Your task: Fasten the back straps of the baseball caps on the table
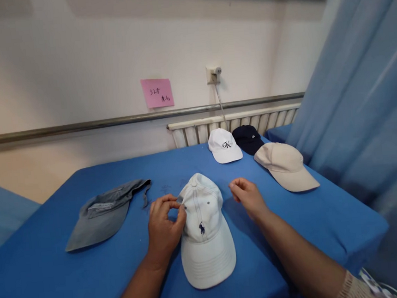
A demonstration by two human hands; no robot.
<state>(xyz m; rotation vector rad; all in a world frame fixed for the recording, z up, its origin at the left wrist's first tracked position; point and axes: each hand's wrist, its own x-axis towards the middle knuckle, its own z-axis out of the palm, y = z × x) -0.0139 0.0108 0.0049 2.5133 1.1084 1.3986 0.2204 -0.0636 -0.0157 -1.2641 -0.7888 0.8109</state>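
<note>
Pale cap point(204, 213) apparently pinched at crown side by left grip point(165, 226); right grip point(249, 198) held empty, fingertips closed. Crown likely light, soft; brim firmer.

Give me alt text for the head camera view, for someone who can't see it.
A pale cap with a dark logo lies on a blue-covered table, the left hand at its crown and the right hand raised beside it. A grey cap lies to the left; a white cap, navy cap and beige cap sit farther back, right.
</note>
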